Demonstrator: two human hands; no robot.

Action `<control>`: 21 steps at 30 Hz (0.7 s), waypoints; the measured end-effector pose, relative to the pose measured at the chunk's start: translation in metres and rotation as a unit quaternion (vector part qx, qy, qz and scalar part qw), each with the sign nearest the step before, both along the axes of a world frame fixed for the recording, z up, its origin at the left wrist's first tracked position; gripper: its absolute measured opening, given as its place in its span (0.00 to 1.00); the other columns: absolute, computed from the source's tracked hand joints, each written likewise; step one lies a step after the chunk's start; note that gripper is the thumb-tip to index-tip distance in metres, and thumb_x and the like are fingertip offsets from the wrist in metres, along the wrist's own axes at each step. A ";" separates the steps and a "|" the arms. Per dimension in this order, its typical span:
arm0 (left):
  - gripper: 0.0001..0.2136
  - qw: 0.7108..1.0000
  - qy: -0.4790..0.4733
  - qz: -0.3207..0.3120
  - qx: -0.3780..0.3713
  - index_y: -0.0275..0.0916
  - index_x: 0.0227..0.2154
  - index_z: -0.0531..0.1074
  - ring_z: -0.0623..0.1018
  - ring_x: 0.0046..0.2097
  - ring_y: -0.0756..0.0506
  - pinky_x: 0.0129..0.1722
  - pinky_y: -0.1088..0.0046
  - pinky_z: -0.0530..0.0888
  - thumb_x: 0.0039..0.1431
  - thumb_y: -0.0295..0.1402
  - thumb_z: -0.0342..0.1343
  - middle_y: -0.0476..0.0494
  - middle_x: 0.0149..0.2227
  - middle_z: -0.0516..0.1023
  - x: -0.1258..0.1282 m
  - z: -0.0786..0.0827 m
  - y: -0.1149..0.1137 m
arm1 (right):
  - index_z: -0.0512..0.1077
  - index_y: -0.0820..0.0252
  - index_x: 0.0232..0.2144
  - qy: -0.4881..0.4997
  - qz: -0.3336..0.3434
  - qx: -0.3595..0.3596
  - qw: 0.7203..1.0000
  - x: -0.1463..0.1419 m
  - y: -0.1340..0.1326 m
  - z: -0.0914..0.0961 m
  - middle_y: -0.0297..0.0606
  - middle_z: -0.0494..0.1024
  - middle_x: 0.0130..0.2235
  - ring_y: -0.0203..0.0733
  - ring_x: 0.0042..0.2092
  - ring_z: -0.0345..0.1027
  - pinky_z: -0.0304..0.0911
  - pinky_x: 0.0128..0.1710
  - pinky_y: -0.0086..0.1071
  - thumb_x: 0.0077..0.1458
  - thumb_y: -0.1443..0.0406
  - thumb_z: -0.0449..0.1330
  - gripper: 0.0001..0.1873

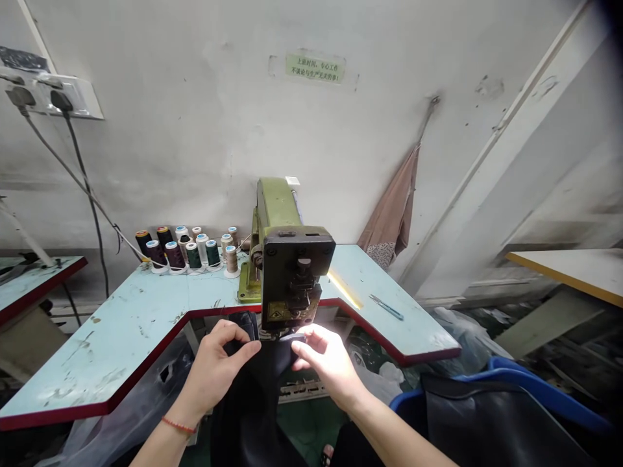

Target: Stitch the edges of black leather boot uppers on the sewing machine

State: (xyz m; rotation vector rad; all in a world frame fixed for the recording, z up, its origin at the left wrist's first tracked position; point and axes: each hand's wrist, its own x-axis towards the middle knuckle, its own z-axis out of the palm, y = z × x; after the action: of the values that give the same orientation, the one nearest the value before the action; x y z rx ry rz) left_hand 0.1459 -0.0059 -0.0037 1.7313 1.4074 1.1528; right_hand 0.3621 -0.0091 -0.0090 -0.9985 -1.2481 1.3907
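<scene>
My left hand point(220, 363) pinches the edge of a piece of black fabric point(265, 389) between thumb and fingers, just left of the machine's needle area. On the other side, my right hand point(327, 362) grips the same edge with thumb and forefinger. The fabric passes beneath the dark head of a green sewing machine point(277, 206) and hangs down in front of it. Its upper edge is partly hidden by my fingers and the machine head. The needle itself is too small to make out.
Several thread cones point(193, 254) stand at the back left of the light-blue table point(160, 305). Blue snips point(387, 307) and a yellow strip point(344, 288) lie to the right. A blue bin point(525, 376) with black material stands low at right. Cables hang at left.
</scene>
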 end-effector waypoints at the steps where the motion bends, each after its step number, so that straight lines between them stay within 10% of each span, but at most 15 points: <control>1: 0.15 1.000 0.000 0.000 0.002 0.41 0.21 0.68 0.69 0.35 0.45 0.36 0.68 0.66 0.53 0.46 0.59 0.48 0.30 0.67 -0.003 0.000 0.000 | 0.70 0.62 0.29 0.003 -0.009 0.000 1.000 -0.003 -0.002 0.000 0.32 0.72 0.29 0.35 0.29 0.69 0.72 0.29 0.30 0.45 0.54 0.69 0.19; 21: 0.19 0.992 -0.111 0.044 -0.050 0.41 0.22 0.67 0.70 0.37 0.43 0.35 0.69 0.70 0.50 0.51 0.62 0.46 0.32 0.68 -0.035 -0.030 -0.009 | 0.67 0.62 0.21 0.039 -0.118 -0.009 0.992 -0.042 -0.017 0.007 0.28 0.67 0.23 0.31 0.22 0.65 0.69 0.22 0.27 0.42 0.58 0.69 0.16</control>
State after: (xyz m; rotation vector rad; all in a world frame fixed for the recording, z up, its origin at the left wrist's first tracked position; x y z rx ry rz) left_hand 0.1108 -0.0146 -0.0338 1.4359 1.3901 1.2583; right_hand 0.3200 -0.0262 -0.0015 -1.0568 -1.0253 1.2459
